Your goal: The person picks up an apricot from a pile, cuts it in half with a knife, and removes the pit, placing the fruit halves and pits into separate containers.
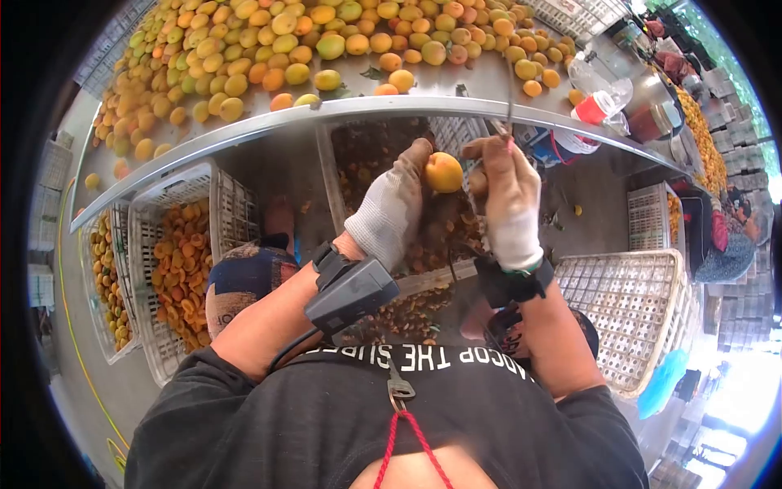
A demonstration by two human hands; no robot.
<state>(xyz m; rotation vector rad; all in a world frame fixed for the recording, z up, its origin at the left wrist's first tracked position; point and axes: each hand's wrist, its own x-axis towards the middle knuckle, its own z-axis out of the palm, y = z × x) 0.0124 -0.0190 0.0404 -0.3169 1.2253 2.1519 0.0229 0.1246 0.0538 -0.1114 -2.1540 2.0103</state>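
My left hand (399,200), in a whitish knit glove with dark-stained fingertips, pinches a whole yellow-orange apricot (444,173) over the crate below the table edge. Just right of the fruit, my right hand (509,191) is raised in a similar stained glove, its fingers closed around a slim metal tool (499,127). I cannot tell the tool's exact kind, as the fingers cover most of it. A small gap shows between the right fingers and the apricot. Both wrists wear black bands, the left one with a grey box.
Apricots (285,45) heap the metal table (391,107) ahead. Left stand crates of split apricots (181,269) and whole ones (106,277). Between my legs, a crate (330,175) holds dark scraps and fruit pieces. A white crate (623,306) stands right; a red-and-white container (595,106) sits on the table.
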